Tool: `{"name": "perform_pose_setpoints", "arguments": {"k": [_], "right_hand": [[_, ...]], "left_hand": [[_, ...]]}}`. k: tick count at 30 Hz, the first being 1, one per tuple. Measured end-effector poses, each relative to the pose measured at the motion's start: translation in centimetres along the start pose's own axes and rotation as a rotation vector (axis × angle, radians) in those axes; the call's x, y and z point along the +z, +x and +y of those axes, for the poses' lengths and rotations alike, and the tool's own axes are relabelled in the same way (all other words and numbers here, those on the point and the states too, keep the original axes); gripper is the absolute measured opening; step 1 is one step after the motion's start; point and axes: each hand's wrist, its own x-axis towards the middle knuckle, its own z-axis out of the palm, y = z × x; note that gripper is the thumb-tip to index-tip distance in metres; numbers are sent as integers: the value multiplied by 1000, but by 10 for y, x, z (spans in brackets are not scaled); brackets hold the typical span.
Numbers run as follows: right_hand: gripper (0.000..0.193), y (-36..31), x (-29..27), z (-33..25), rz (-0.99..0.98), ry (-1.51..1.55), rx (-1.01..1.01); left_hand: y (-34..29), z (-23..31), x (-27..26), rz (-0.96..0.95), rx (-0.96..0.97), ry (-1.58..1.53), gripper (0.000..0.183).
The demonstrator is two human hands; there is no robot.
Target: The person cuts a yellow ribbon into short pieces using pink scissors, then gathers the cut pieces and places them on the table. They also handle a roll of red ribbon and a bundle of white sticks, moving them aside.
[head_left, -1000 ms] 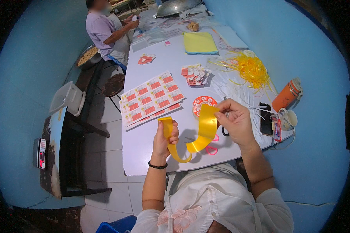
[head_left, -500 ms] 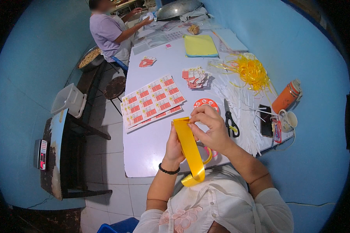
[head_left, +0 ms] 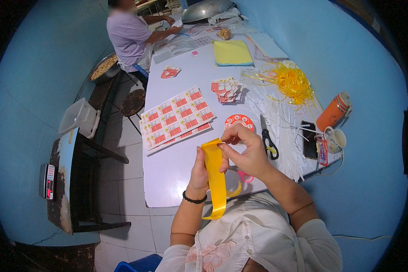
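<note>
A wide, shiny yellow ribbon (head_left: 216,181) hangs between my hands, its top edge folded over and its lower end dangling in front of my shirt. My left hand (head_left: 198,171) grips it from the left near the top, with its fingers partly hidden behind the ribbon. At the ribbon's top right corner, the thumb and index finger of my right hand (head_left: 245,152) pinch the fold. Just beyond my right hand lies a red-and-white ribbon spool (head_left: 238,119), partly covered by it. Black-handled scissors (head_left: 269,140) rest right of that hand. Below it sit pink-handled scissors (head_left: 245,177), partly hidden.
Printed card sheets (head_left: 177,116) lie left of my hands, with a pile of cut cards (head_left: 227,89) beyond. White paper strips (head_left: 283,140), tangled yellow ribbon (head_left: 291,82), a phone (head_left: 309,140), a mug (head_left: 334,139) and an orange bottle (head_left: 333,112) line the right side. A co-worker (head_left: 128,38) stands far left.
The ribbon's lower end has uncurled and now hangs straighter. My left hand has shifted slightly left. The co-worker's hands have come down to the table.
</note>
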Motion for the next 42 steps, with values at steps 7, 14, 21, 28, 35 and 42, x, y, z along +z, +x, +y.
{"name": "perform_pose_setpoints", "arguments": {"k": [7,14,21,28,35,42], "right_hand": [[15,0,-1,2,-142,202,58],[13,-6,-2,-2,-200,153,73],[12,-8,9,-3,-238,569,365],[11,-7,25,2,-217,517,287],[9,-6,39,8,-227,413,215],[10,4,39,1,-310,166,75]], "left_hand": [[-3,9,-7,0,25,200,69],[-10,19,10,225,485,796,18],[-11,15,10,249,419,627,11],[-21,24,8,351,451,848,14],[-28,56,4,353,709,1491,20],[-35,63,-2,305,577,1422,16]]}}
